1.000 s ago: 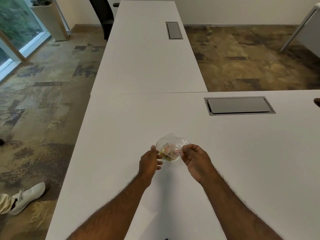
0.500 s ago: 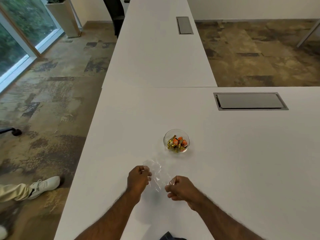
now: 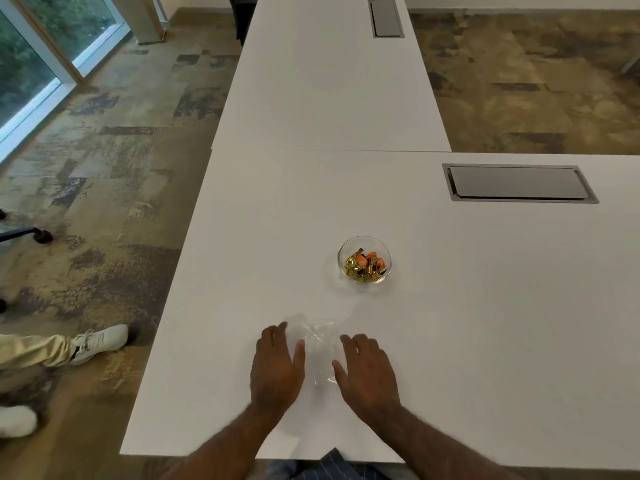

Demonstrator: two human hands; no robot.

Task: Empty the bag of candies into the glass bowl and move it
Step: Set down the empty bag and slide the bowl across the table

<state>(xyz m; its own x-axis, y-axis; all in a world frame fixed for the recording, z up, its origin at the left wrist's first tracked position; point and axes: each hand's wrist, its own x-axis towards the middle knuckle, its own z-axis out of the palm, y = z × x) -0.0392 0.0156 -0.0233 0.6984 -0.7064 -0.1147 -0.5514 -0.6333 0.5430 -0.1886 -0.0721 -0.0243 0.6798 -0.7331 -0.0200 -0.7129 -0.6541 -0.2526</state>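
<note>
A small glass bowl [image 3: 364,244] stands on the white table [image 3: 485,306], holding several gold and orange wrapped candies [image 3: 365,265]. Nearer to me, an empty clear plastic bag [image 3: 317,344] lies flat on the table. My left hand [image 3: 277,363] rests palm down at the bag's left edge, fingers spread. My right hand [image 3: 365,368] lies palm down at its right edge, fingers also spread. Neither hand grips the bag. Both hands are well short of the bowl.
A grey cable hatch [image 3: 519,183] is set into the table at the far right. A second white table [image 3: 329,81] joins at the back. To the left on the floor are another person's leg and white shoe [image 3: 100,342] and a chair base [image 3: 38,233].
The bag was held over the bowl, then pulled back towards me empty. Now it lies flat on the table and both hands have let go and opened beside it.
</note>
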